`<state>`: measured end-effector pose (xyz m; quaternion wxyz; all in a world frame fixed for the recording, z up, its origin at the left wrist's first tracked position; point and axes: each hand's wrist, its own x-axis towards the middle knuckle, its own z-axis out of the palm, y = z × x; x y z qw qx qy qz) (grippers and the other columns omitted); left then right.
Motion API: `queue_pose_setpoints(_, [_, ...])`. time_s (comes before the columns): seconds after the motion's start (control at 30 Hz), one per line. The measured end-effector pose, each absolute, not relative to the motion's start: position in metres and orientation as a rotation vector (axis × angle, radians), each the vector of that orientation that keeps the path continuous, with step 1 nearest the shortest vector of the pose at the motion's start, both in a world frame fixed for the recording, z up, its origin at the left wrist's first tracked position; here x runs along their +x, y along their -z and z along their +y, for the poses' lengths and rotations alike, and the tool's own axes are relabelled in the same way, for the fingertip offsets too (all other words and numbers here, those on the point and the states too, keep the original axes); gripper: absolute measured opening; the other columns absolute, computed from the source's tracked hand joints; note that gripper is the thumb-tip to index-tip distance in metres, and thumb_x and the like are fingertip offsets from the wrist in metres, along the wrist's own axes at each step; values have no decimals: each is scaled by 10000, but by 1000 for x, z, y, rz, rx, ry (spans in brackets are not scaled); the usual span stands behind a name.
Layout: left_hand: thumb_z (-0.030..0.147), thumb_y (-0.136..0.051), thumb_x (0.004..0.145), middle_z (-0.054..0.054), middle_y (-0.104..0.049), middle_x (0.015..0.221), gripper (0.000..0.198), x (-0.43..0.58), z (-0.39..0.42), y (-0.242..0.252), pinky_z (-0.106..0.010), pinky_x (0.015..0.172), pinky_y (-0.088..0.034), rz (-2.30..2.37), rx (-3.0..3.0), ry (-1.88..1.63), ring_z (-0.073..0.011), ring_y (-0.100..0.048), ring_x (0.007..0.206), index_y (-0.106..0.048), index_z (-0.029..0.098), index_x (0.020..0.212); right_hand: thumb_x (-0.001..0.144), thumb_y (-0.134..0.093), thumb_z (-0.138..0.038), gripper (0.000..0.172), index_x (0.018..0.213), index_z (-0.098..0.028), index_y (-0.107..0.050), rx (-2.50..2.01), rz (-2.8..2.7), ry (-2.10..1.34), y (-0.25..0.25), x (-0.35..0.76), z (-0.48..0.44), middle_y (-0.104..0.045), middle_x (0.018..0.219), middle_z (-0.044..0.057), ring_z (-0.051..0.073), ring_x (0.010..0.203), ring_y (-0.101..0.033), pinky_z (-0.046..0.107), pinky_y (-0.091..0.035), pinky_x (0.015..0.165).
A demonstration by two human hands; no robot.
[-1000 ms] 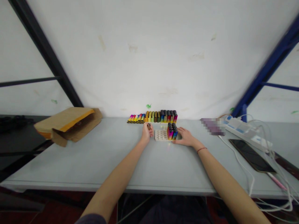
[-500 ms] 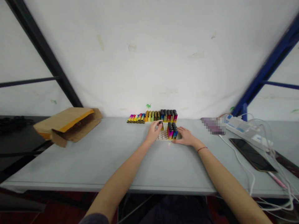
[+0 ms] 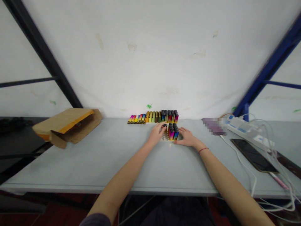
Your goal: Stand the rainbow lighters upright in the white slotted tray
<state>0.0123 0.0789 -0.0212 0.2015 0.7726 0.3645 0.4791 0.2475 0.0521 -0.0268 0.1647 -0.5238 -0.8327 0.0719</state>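
A pale wall (image 3: pixel 152 56) backs the grey desk (image 3: pixel 94 163). On the desk's left lies an open brown bag (image 3: pixel 66 121); on its right, a white power strip (image 3: pixel 249 131), with a dark phone (image 3: pixel 254 155) nearer the front edge. Rows of lighters (image 3: pixel 169 116) line the wall side. The right hand (image 3: pixel 185 137) is unclenched, thumb and fingers spread about the right end of the tray (image 3: pixel 165 137), beside a block of upright lighters (image 3: pixel 173 133). The left hand (image 3: pixel 157 135) pinches a dark-topped lighter (image 3: pixel 165 126) at the tray, just left of that block; whether its base is seated cannot be told.
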Motion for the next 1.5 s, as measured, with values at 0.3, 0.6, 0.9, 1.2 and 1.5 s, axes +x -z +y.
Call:
queue_pose_setpoints(0.3, [210, -451, 973, -102, -685, 1223, 314, 8, 77, 17, -416, 1031, -479, 1134, 2313, -1274, -231, -647, 1126, -614, 206, 1241, 769, -666, -673, 851, 1432, -157, -528, -1493, -2379, -201, 29, 248, 54, -556, 1451, 161, 400, 1345, -475, 545, -376, 1124])
queue_pose_setpoints(0.6, [258, -416, 994, -101, -667, 1233, 373, 4, 76, 14, -382, 1058, -462, 1056, 2456, -1237, -220, -614, 1167, -603, 214, 1315, 759, -681, -664, 841, 1425, -171, -539, -1490, -2357, -180, 31, 249, 53, -570, 1436, 165, 412, 1342, -479, 569, -371, 1122])
queue_pose_setpoints(0.9, [161, -420, 916, -171, -665, 1213, 407, -66, 121, -2, -459, 1085, -402, 1996, 2198, -1210, -306, -565, 1184, -685, 134, 1224, 743, -673, -698, 888, 1437, -161, -537, -1541, -2356, -237, 24, 245, 50, -540, 1472, 165, 422, 1411, -406, 559, -326, 1165])
queue_pose_setpoints(1.2, [258, -499, 910, -131, -580, 1438, 382, -86, 140, -9, -541, 1070, -368, 1918, 2615, -619, -335, -468, 1337, -657, 223, 1257, 736, -652, -738, 960, 1479, -151, -492, -1570, -2358, -261, 26, 245, 51, -485, 1524, 166, 438, 1433, -366, 567, -313, 1170])
queue_pose_setpoints(1.5, [186, -521, 899, -164, -728, 1094, 174, -84, 138, -6, -507, 1049, -383, 1783, 2357, -1196, -316, -615, 1123, -683, 202, 957, 742, -651, -741, 933, 1476, -188, -498, -1545, -2352, -247, 30, 246, 52, -487, 1526, 145, 430, 1434, -368, 586, -307, 1171])
